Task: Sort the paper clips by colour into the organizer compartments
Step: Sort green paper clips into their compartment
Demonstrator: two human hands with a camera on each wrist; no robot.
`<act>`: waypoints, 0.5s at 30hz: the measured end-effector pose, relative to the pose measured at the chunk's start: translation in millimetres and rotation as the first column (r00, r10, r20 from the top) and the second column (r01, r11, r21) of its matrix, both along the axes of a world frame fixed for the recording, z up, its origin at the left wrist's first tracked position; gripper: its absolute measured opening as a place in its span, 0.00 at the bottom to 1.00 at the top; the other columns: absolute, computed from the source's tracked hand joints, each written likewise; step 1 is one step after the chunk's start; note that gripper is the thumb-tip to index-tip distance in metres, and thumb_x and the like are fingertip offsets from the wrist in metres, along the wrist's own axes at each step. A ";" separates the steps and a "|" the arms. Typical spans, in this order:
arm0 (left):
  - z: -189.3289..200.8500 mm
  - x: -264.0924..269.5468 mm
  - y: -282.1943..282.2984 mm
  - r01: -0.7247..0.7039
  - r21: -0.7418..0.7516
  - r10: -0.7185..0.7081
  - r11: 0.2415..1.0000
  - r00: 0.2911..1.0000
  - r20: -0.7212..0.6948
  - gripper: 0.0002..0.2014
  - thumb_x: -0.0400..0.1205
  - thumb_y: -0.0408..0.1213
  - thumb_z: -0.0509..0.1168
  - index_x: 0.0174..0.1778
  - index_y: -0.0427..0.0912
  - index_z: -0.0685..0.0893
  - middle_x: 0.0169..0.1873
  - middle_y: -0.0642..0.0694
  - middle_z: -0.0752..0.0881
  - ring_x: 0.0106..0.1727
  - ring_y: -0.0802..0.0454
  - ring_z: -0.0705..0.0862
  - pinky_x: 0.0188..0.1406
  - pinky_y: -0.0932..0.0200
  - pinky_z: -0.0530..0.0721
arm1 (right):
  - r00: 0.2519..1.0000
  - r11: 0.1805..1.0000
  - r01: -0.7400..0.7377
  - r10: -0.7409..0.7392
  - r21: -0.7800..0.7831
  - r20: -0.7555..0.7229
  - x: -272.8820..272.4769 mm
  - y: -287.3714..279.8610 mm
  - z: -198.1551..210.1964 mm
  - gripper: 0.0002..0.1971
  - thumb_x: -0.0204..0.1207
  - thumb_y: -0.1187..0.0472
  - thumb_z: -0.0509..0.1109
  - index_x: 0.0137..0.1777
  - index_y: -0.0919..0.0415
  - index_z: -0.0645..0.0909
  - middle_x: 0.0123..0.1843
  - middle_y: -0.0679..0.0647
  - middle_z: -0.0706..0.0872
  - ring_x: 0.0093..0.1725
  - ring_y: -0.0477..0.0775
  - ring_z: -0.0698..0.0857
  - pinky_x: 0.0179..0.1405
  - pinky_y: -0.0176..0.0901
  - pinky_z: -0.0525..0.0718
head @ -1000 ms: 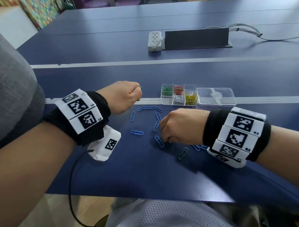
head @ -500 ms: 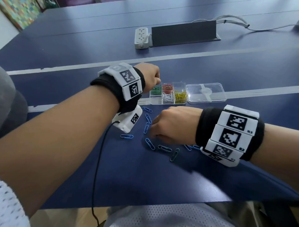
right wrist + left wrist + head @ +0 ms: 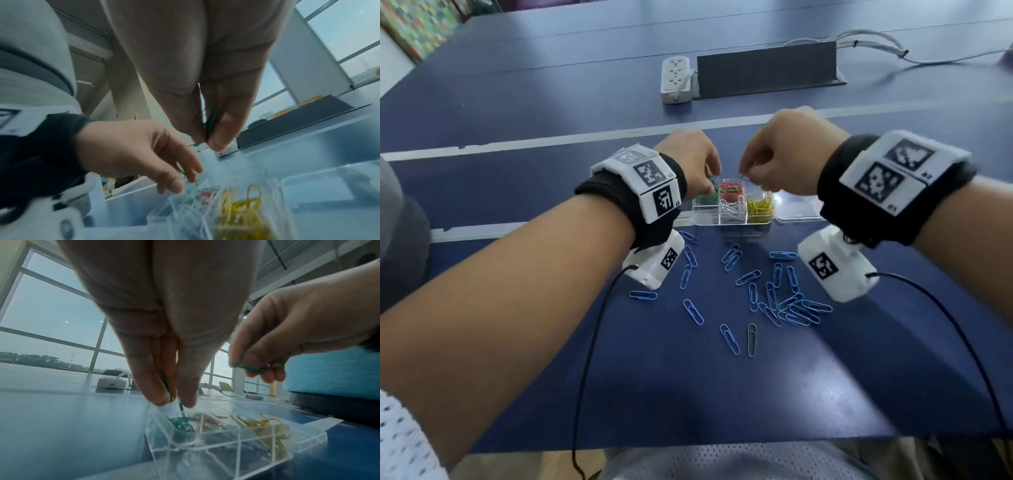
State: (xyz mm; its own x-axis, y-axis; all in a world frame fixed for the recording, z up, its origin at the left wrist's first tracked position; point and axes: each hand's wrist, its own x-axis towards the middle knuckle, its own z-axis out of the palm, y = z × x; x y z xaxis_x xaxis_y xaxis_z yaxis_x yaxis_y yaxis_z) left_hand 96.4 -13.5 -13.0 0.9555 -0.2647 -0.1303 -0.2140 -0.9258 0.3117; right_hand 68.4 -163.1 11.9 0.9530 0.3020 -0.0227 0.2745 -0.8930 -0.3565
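A clear organizer (image 3: 743, 222) holds green clips (image 3: 705, 198), red clips (image 3: 731, 188), white clips (image 3: 732, 209) and yellow clips (image 3: 758, 205) in separate compartments. My left hand (image 3: 712, 185) hovers over the green compartment. It pinches a green clip (image 3: 167, 386) between thumb and finger, just above the green pile (image 3: 182, 423). My right hand (image 3: 744, 176) is above the red compartment and pinches another green clip (image 3: 210, 123). Several blue clips (image 3: 774, 294) lie scattered on the table in front of the organizer, with one darker greenish clip (image 3: 751, 339) nearest me.
The organizer's open lid (image 3: 798, 209) lies flat to its right. Farther back are a white power strip (image 3: 676, 80), a dark cable cover (image 3: 767, 70) and white cables (image 3: 876, 44). The table's near edge (image 3: 688, 445) runs just above my lap.
Both hands moved forward to the organizer. The left went from the table to above the green compartment. The right rose off the clip pile with a green clip.
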 end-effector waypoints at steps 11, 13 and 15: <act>-5.0 -8.8 4.3 -0.042 -0.157 0.050 0.987 0.998 0.044 0.28 0.75 0.20 0.60 0.68 0.50 0.79 0.47 0.47 0.89 0.51 0.50 0.87 0.59 0.51 0.85 | 0.978 0.985 0.162 -0.168 -0.065 -0.121 34.7 33.2 -6.2 0.10 0.73 0.62 0.70 0.52 0.58 0.88 0.45 0.56 0.90 0.47 0.57 0.90 0.53 0.52 0.89; -7.2 -8.9 5.8 -0.056 -0.177 0.062 0.983 0.997 0.034 0.27 0.75 0.22 0.61 0.68 0.51 0.77 0.49 0.47 0.88 0.51 0.50 0.86 0.58 0.52 0.84 | 0.977 0.981 0.168 -0.178 -0.093 -0.116 37.4 40.1 -9.8 0.11 0.71 0.63 0.70 0.53 0.59 0.87 0.48 0.58 0.90 0.49 0.59 0.90 0.54 0.53 0.88; -8.0 -8.8 7.9 -0.073 -0.187 0.080 0.980 0.996 0.028 0.27 0.76 0.23 0.62 0.68 0.52 0.76 0.52 0.48 0.87 0.50 0.50 0.84 0.52 0.55 0.84 | 0.973 0.981 0.173 -0.185 -0.092 -0.136 39.5 45.4 -11.8 0.11 0.70 0.63 0.71 0.53 0.59 0.87 0.48 0.59 0.91 0.50 0.60 0.90 0.54 0.54 0.88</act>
